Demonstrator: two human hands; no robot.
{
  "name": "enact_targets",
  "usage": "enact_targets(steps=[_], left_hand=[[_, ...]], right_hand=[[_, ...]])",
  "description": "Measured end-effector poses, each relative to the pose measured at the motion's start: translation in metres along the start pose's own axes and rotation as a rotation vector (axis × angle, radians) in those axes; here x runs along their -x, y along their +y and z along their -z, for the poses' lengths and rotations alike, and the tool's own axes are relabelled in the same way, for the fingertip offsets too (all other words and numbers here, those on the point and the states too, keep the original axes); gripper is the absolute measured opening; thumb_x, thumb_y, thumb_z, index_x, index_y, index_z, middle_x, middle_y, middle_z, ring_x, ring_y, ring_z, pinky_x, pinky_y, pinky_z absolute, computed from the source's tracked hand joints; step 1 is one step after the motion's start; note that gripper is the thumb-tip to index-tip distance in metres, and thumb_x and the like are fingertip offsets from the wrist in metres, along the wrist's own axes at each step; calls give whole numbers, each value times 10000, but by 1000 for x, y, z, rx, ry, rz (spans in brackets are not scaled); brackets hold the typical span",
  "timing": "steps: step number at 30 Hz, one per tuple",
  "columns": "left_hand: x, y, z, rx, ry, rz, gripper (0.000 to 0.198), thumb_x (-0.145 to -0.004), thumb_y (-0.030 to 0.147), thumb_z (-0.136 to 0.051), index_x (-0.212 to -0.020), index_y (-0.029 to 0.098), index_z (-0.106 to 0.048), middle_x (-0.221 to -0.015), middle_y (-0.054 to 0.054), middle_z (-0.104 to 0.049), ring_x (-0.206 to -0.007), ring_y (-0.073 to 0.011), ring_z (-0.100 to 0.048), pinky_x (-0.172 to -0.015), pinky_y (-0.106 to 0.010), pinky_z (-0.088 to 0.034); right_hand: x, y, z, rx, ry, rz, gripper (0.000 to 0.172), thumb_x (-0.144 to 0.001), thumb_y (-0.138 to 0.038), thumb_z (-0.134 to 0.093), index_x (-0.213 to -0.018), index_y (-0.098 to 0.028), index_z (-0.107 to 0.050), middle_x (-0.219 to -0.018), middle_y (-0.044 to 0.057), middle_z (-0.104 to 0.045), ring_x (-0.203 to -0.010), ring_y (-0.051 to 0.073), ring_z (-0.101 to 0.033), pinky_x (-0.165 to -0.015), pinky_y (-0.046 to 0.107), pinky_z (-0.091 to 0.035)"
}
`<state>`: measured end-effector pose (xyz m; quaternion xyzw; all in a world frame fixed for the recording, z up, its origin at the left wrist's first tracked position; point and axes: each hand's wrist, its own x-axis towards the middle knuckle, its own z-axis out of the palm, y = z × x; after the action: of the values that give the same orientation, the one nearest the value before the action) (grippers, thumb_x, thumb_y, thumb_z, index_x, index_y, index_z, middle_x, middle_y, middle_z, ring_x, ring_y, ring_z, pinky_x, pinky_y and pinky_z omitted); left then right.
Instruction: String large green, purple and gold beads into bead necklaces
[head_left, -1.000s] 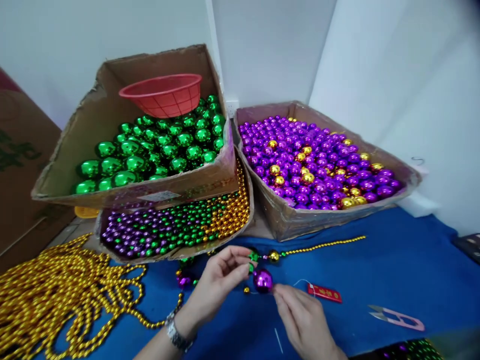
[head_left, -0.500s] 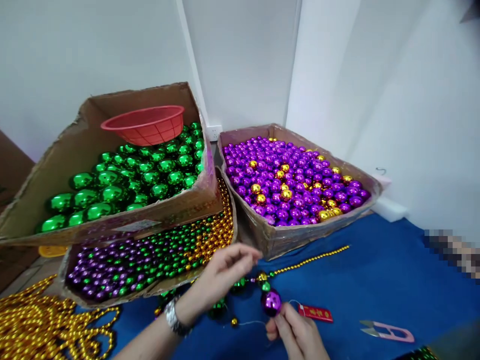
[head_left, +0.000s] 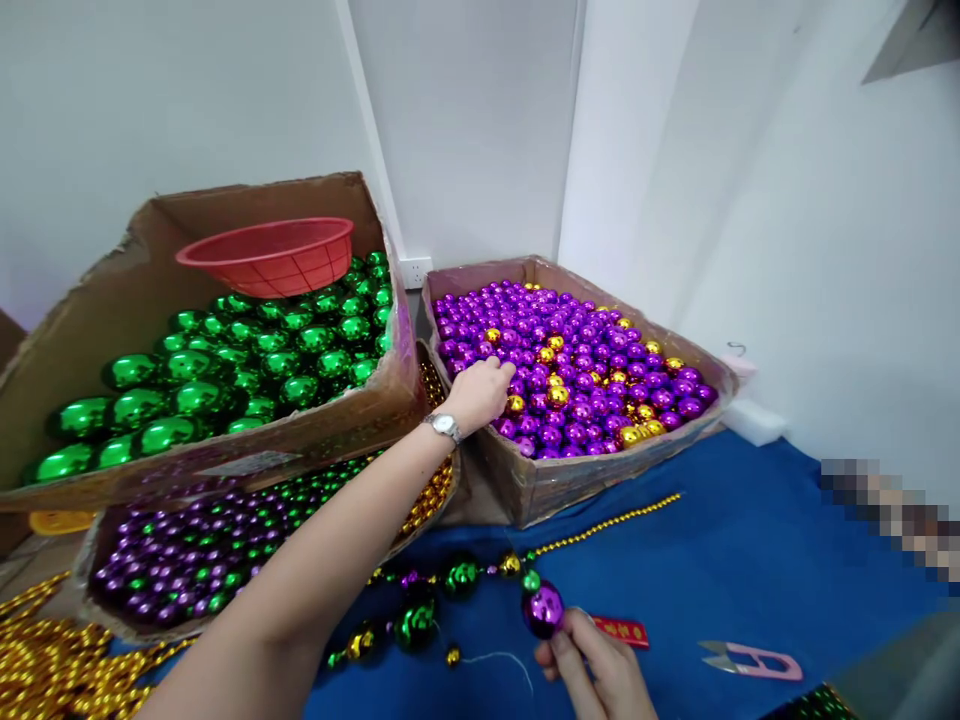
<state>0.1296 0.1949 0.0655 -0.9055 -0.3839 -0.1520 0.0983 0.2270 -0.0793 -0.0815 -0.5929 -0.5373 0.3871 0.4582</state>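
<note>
My left hand (head_left: pixel 482 393), with a silver watch at the wrist, is at the near left part of the box of purple and gold balls (head_left: pixel 525 490). Its fingers are bent down among the balls, and whatever they touch is hidden. Low in the view, my right hand (head_left: pixel 596 665) pinches beside a large purple ball (head_left: pixel 542 609). A small green bead (head_left: pixel 531 580) sits just above that ball. Green, gold and purple beads of a strand (head_left: pixel 460 575) lie to the left on the blue cloth (head_left: pixel 735 550). A thin thread (head_left: pixel 495 656) runs from a small gold bead (head_left: pixel 452 655).
A box of green balls (head_left: pixel 375 420) with a red basket (head_left: pixel 277 262) stands at left, above a box of small mixed beads (head_left: pixel 187 560). Gold bead chains (head_left: pixel 67 650) lie lower left. Pink snips (head_left: pixel 757 661) and a red tag (head_left: pixel 626 632) lie right.
My left hand has moved up and forward from above the strand into the box of purple balls. My right hand stays by the large purple ball. The view has shifted slightly.
</note>
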Motion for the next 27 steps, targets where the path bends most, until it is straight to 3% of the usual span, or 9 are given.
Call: enact_targets(steps=[6,17,23,27], left_hand=[[14,-3,6,-4,-66,-37,262,-847,281,-494,-1035,148,-620,-1002,-121,-580,-924,-232,-585,-861,-346,-456],[-14,-6,-9,63,-153,-13,216,-708,230,-646,-913,163,-648,-850,-78,-663,-844,-241,-639,-757,-325,-504],[15,-2,6,233,48,-43,318,-821,287,-580,-1109,153,-582,-1045,-101,-610,-973,-215,-596,-873,-345,-485],[54,10,17,533,196,-47,305,-848,265,-568,-1139,174,-557,-1100,-98,-579,-966,-185,-594,-802,-308,-522]], right_hand=[[0,-2,1,50,-96,109,333,-974,-393,-368,-782,-207,-566,-720,33,-662,-650,139,-631,-629,184,-448],[0,1,-12,16,-13,83,391,-949,-483,-378,-738,-205,-556,-646,21,-622,-573,134,-603,-573,180,-447],[2,-4,-10,9,-11,65,429,-948,-512,-350,-720,-209,-551,-649,30,-638,-575,143,-609,-562,191,-441],[4,-8,-9,26,-10,50,405,-954,-488,-356,-727,-212,-546,-669,32,-643,-604,150,-611,-590,200,-443]])
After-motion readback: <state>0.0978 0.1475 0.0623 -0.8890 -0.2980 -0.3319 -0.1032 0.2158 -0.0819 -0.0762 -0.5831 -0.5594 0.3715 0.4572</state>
